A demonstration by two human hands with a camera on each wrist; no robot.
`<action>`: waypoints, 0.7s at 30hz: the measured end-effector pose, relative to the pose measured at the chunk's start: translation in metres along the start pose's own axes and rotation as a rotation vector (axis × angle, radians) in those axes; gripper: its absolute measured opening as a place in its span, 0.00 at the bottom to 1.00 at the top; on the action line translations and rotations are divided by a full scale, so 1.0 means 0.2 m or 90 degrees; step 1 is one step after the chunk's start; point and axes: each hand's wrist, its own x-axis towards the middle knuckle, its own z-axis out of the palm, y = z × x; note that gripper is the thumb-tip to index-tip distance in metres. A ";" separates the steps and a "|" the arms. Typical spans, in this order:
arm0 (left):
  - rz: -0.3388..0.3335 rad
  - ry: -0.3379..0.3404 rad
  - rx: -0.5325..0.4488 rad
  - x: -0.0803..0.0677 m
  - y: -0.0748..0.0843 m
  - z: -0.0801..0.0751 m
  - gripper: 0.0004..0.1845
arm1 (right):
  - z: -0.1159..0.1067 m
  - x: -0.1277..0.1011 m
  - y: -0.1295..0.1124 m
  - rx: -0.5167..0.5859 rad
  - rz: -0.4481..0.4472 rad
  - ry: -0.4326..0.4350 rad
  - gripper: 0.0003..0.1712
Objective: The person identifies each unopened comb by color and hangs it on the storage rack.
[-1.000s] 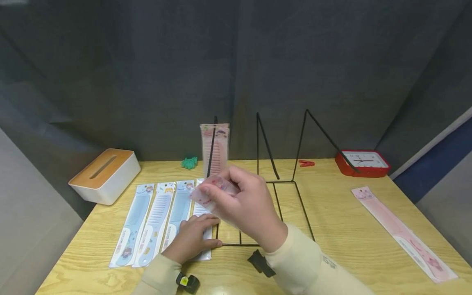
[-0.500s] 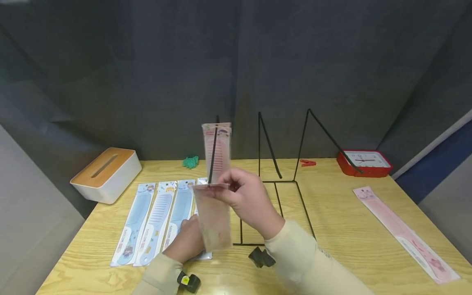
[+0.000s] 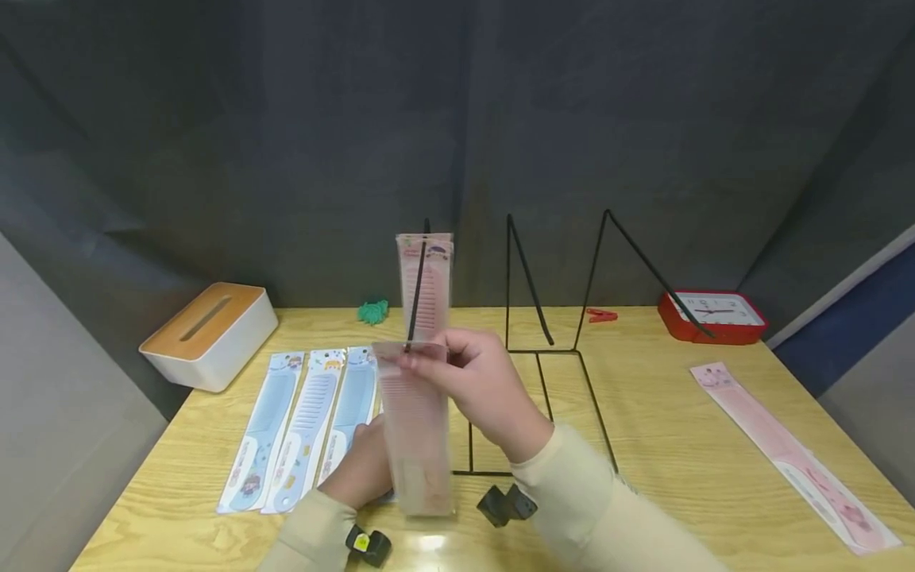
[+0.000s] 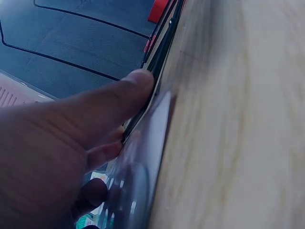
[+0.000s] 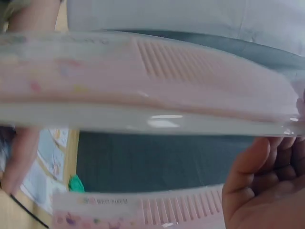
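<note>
My right hand [image 3: 475,381] pinches the top of a pink comb in a clear packet [image 3: 415,433], which hangs down with its teeth end upper. The packet's top edge overlaps the tip of the left hook [image 3: 417,294] of a black wire rack [image 3: 596,409]. Farther back on that hook hang pink packaged combs [image 3: 436,250]. My left hand [image 3: 363,465], partly hidden behind the held packet, rests low at the rack's base. In the left wrist view its thumb [image 4: 136,81] lies straight against the black wire, beside a clear packet [image 4: 143,167] on the table.
Several blue packaged combs [image 3: 310,421] lie in a row at the left, before a tissue box [image 3: 203,338]. One pink packaged comb [image 3: 793,453] lies far right. A red clock [image 3: 715,318], a red clip [image 3: 602,315] and a green clump [image 3: 372,312] stand behind.
The right hand has turned the packaged comb from pointing toward the camera to hanging downward, its top now at the hook's tip. The left hand stays at the rack's base.
</note>
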 end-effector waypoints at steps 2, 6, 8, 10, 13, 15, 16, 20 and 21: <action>0.002 -0.015 0.001 0.01 0.00 0.00 0.03 | 0.00 -0.01 0.00 0.009 0.015 -0.005 0.11; -0.010 -0.049 -0.004 0.01 -0.01 0.00 0.08 | -0.02 0.02 0.02 -0.019 0.052 0.015 0.15; -0.018 -0.060 -0.003 0.01 -0.02 0.00 0.08 | -0.03 0.05 0.03 -0.039 0.069 0.038 0.15; -0.027 -0.067 -0.013 0.01 -0.02 0.00 0.11 | -0.04 0.10 0.05 -0.055 0.079 0.056 0.14; -0.044 -0.079 -0.045 0.01 -0.03 0.00 0.16 | -0.07 0.18 0.08 -0.075 0.077 0.082 0.14; -0.049 -0.089 -0.068 0.01 -0.03 0.00 0.24 | -0.09 0.23 0.09 -0.092 0.069 0.105 0.16; -0.049 -0.096 -0.076 0.01 -0.03 0.00 0.28 | -0.10 0.25 0.09 -0.103 0.062 0.119 0.18; -0.036 -0.126 -0.060 0.01 -0.03 0.00 0.33 | -0.14 0.35 0.12 -0.175 0.049 0.182 0.20; -0.032 -0.132 -0.056 0.01 -0.03 0.00 0.34 | -0.15 0.38 0.12 -0.195 0.049 0.195 0.19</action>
